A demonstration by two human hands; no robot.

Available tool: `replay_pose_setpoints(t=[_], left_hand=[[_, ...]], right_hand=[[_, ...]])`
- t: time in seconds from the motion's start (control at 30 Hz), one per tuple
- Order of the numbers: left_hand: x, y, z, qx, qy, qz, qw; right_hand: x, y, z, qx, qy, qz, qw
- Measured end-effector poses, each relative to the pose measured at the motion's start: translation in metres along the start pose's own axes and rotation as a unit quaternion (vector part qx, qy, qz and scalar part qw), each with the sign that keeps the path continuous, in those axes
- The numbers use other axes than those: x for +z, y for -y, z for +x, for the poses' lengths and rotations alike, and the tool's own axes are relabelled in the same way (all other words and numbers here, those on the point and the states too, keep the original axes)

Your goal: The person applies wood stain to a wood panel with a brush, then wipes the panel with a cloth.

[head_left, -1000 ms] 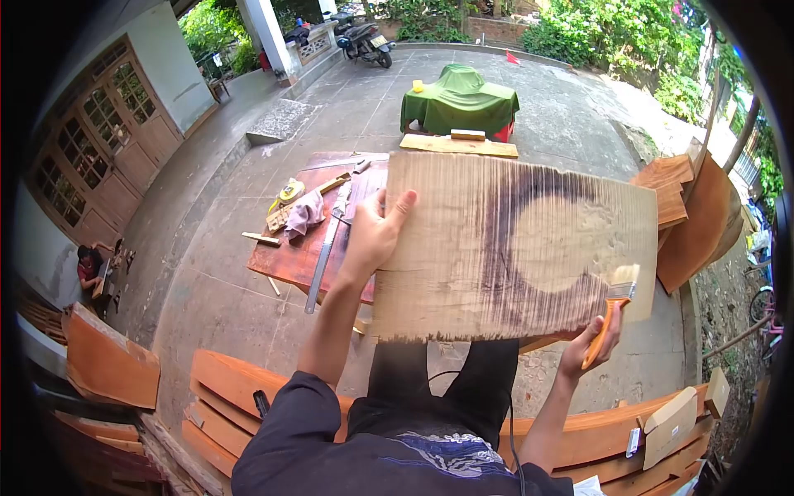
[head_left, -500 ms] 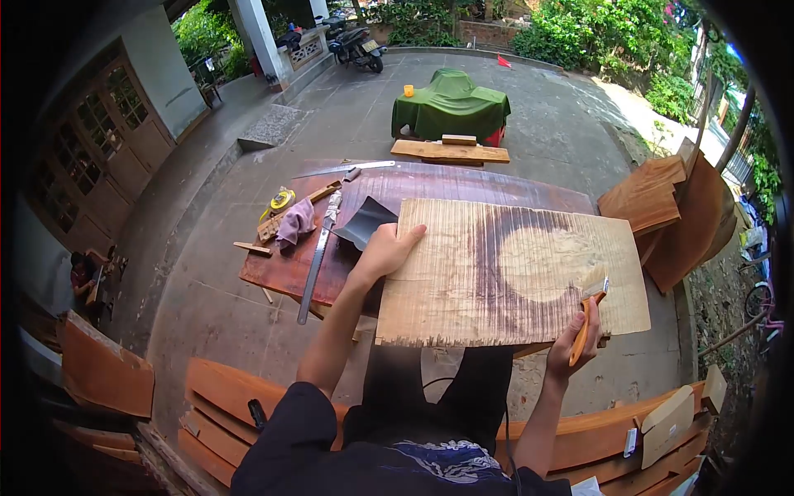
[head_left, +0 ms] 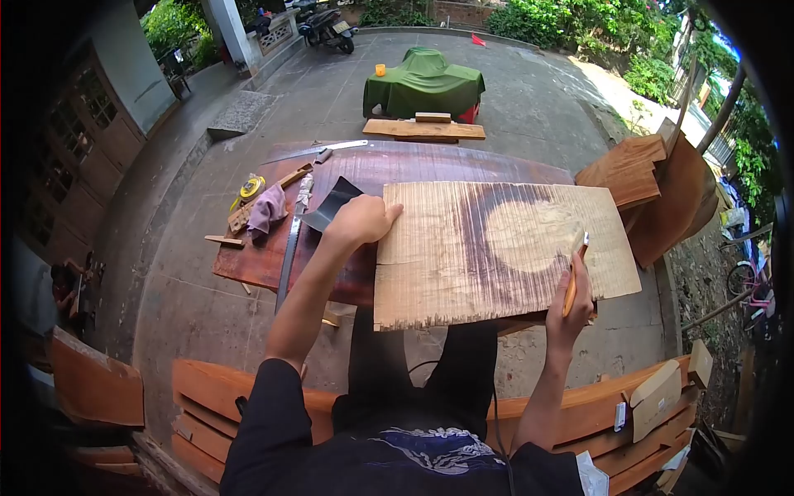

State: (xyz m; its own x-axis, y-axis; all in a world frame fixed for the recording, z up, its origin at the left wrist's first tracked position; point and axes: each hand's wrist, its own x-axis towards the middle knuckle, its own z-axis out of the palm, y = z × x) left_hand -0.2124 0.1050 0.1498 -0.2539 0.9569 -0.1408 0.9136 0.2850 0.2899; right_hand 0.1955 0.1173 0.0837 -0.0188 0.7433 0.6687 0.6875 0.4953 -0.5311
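Observation:
My left hand [head_left: 364, 220] is closed on the left edge of a pale wooden board [head_left: 418, 273], thumb on its upper face. Dark purple-brown streaks on the board surround a pale round patch [head_left: 521, 236]. In my right hand [head_left: 576, 310] is a paintbrush with an orange handle [head_left: 570, 291], the fingers wrapped round it near the board's front edge. Its bristles point towards the board just right of the round patch; whether they touch is hard to tell. The board's far side overlaps a reddish-brown wooden tabletop [head_left: 347, 277]. A black sheet [head_left: 332, 203] lies beside my left hand.
On the tabletop's left are a long saw blade [head_left: 289, 260], a mauve cloth [head_left: 266, 208], a yellow tape measure [head_left: 251, 189] and another saw [head_left: 331, 150]. Wood slabs [head_left: 622, 172] lean at right. A green-covered object [head_left: 422, 87] stands beyond. A slatted bench [head_left: 215, 380] is behind me.
The whole view has shifted, so most things sit further left and higher. Over the board, the brush has moved slightly away from me and turned more edge-on. My left hand keeps its grip.

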Motion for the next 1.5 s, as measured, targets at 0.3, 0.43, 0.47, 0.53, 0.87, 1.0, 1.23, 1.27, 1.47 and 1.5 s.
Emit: replay_pose_setpoints(t=[0.3, 0.43, 0.47, 0.53, 0.87, 1.0, 1.23, 1.27, 1.47, 1.5], left_hand=[[-0.010, -0.064, -0.088, 0.160, -0.246, -0.169, 0.941], [0.011, -0.065, -0.127, 0.275, -0.248, -0.252, 0.894], [0.019, -0.057, -0.138, 0.296, -0.239, -0.233, 0.895], [0.038, -0.045, -0.149, 0.343, -0.212, -0.221, 0.888], [0.082, -0.055, -0.152, 0.325, -0.215, -0.161, 0.907], [0.082, -0.056, -0.156, 0.297, -0.232, -0.175, 0.910], [0.085, -0.063, -0.159, 0.277, -0.227, -0.182, 0.916], [0.085, -0.065, -0.159, 0.277, -0.228, -0.184, 0.915], [0.085, -0.065, -0.158, 0.280, -0.238, -0.189, 0.911], [0.084, -0.066, -0.159, 0.274, -0.237, -0.199, 0.911]], right_hand=[[-0.015, 0.091, 0.041, -0.152, 0.314, 0.065, 0.935], [-0.037, 0.062, 0.099, -0.062, 0.407, 0.123, 0.903], [-0.042, 0.025, 0.115, -0.063, 0.351, 0.049, 0.933], [-0.044, -0.027, 0.154, 0.031, 0.285, -0.115, 0.951], [-0.003, 0.123, 0.110, -0.220, 0.505, -0.006, 0.835], [-0.002, 0.003, 0.196, 0.028, 0.473, -0.148, 0.868], [0.014, 0.022, 0.169, -0.089, 0.438, -0.250, 0.859], [0.002, 0.056, 0.157, -0.141, 0.456, -0.175, 0.861], [-0.023, -0.049, 0.225, 0.096, 0.453, -0.189, 0.866], [-0.022, -0.060, 0.228, 0.165, 0.433, -0.243, 0.853]])
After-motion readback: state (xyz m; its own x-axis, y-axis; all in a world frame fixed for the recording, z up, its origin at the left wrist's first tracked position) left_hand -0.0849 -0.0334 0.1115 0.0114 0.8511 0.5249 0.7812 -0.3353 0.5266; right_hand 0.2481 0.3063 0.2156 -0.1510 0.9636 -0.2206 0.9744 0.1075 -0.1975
